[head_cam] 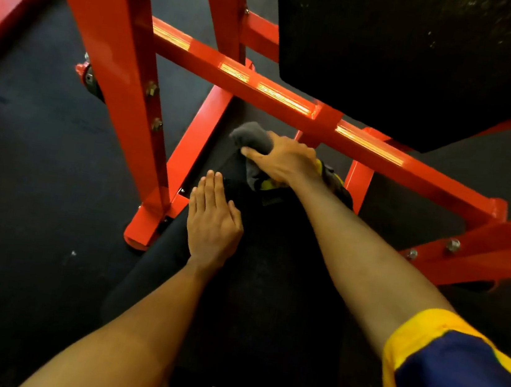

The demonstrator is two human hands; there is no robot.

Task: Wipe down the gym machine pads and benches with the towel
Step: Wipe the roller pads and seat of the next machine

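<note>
While clamping curled fingers (305,152) over the bunched grey towel (251,139), bears down with the right hand (279,160) at the far end of the black bench pad (269,276), just short of the red crossbar (277,95). Looks like mid-wipe, towel wadded tight for a firmer scrub. Over to the left hand (213,220) now: fingers straight and together, laid flat on the pad's left edge, holding nothing. Probably bracing the body for that long reach. Further out, both forearms stretched along the pad. Likely next in line: the big black back pad (422,53), far right, above the frame.
</note>
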